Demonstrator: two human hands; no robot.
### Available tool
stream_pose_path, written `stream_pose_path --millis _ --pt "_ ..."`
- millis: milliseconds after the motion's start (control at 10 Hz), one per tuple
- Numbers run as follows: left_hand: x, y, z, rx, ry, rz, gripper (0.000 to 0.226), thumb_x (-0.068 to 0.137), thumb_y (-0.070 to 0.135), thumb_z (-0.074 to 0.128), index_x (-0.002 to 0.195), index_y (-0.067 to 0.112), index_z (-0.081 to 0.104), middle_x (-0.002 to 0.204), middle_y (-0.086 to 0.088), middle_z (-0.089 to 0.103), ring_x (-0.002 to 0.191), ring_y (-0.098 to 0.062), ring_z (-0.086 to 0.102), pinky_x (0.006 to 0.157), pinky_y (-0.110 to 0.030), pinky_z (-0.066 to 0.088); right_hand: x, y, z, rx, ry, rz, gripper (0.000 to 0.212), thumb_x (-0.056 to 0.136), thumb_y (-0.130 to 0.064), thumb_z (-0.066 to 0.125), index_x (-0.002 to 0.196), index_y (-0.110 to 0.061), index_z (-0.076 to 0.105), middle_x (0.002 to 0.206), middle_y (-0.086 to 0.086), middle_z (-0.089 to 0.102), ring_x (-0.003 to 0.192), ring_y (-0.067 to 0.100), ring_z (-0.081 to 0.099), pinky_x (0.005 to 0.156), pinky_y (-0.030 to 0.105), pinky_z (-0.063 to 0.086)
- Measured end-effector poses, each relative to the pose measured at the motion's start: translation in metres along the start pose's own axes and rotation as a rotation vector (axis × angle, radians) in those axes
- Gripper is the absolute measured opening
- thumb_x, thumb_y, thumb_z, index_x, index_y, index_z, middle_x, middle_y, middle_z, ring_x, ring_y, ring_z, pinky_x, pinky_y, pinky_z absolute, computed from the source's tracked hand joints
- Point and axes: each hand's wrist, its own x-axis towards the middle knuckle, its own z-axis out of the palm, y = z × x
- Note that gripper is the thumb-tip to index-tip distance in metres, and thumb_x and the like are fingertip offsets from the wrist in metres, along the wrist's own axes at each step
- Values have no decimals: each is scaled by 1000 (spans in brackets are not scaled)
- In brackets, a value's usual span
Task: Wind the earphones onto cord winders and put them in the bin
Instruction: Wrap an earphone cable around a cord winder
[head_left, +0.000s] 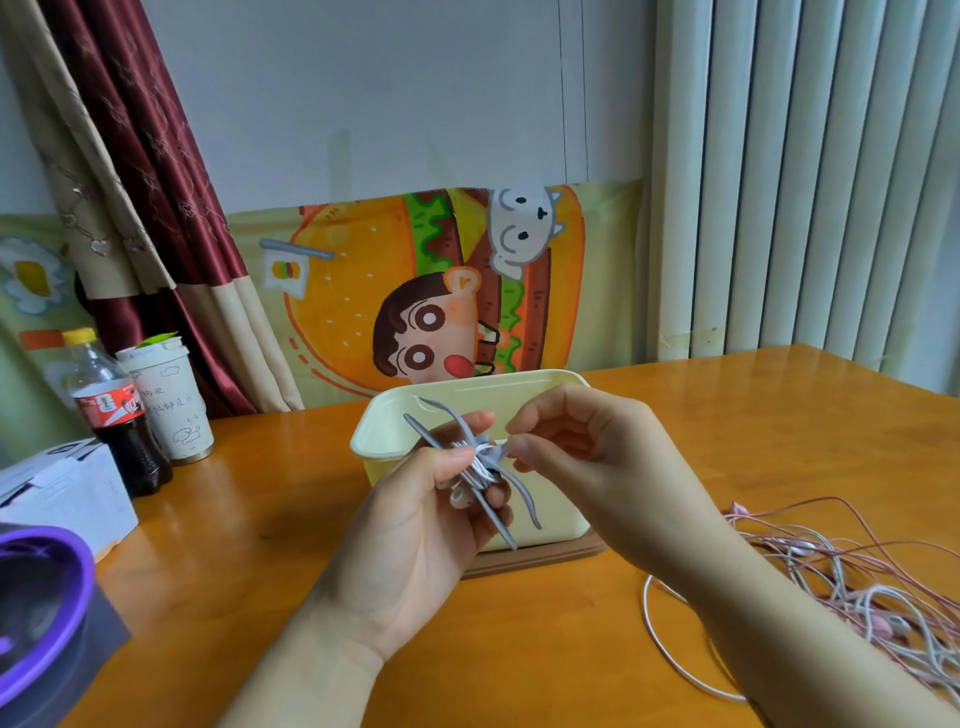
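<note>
Head view, looking down at a wooden counter (249, 519).

- Left hand (415, 525): palm up, fingers curled round a grey X-shaped cord winder (523, 498). It is held in the air just in front of the bin, with the thumb pressed on the winder's upper side.
- White earphone (475, 467): its cord is wrapped round the winder's middle. One earbud hangs at the lower edge of the bundle, against the left fingers.
- Right hand (582, 447): thumb and forefinger pinch the white cord right at the winder's centre, and the other fingers are loosely curled.
- Bin (519, 389): pale yellow, open-topped, directly behind both hands. It stands on a brown base (545, 564). I cannot tell what is inside.
- Loose earphones (857, 582): a pink and white tangle on the counter at right, beside the right forearm and well apart from the bin.
- Far left: a cola bottle (119, 415) beside a paper cup (171, 410), with a white box (62, 488) nearer the camera.
</note>
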Motion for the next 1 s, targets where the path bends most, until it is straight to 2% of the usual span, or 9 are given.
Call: stream_pose_path --millis 200,300,400,500,600,700,800,900,1000 --pt "-4 4 -1 101 15 -22 30 71 24 55 98 18 66 68 2 67 54 -11 63 53 -25 52 -4 -8 5 -203 59 -85 20 80 -15 73 87 -31 62 78 -14 69 77 2 66 74 19 53" --pt "-6 6 0 103 26 -21 32 70 24 55 99 18 65 66 2 67 52 -10 62 51 -24 51 -4 -10 5 -159 75 -44 25 78 -16 75 86 -33 59 76 -12 70 76 2 67 74 17 54" --pt "-7 8 2 119 17 -36 30 69 24 56 97 19 65 66 3 67 52 -10 63 50 -23 51 -3 -10 5 -117 58 10 16 77 -13 75 86 -22 65 76 -9 71 74 3 68 73 20 55" --pt "-10 9 2 87 8 -55 26 68 23 55 90 19 68 65 1 67 50 -9 62 48 -22 51 -3 -9 6 -104 35 30 15 79 -11 74 86 -21 65 78 -9 71 75 2 68 74 20 55" --pt "-11 10 7 86 18 -41 25 68 17 60 92 19 68 66 0 66 51 -9 61 48 -22 51 -3 -10 6 -80 25 21 13 78 -10 74 83 -20 67 77 -7 71 76 5 68 75 21 55" --pt "-8 10 7 -47 56 -28 40 72 19 61 111 13 65 71 -4 63 53 -11 58 50 -23 53 0 -9 0 12 15 61 7 79 -7 73 80 -11 67 76 1 72 72 11 69 72 25 57" --pt "-5 10 4 -119 99 0 48 75 21 58 122 13 61 69 -3 61 54 -12 59 54 -24 54 3 -4 -7 111 -33 201 6 81 -7 71 83 -6 65 75 8 73 70 17 70 70 26 58" --pt "-4 7 1 -22 135 12 43 71 24 63 114 18 67 74 0 64 61 -11 62 60 -26 54 4 4 -11 214 -133 338 10 81 -6 70 90 -4 65 76 13 72 69 19 69 68 26 58" --pt "-2 4 -3 56 191 70 31 70 26 64 99 22 75 79 4 69 74 -10 63 71 -30 51 5 10 -15 274 -279 430 9 82 -7 69 90 -5 65 76 10 71 68 17 68 65 23 54"
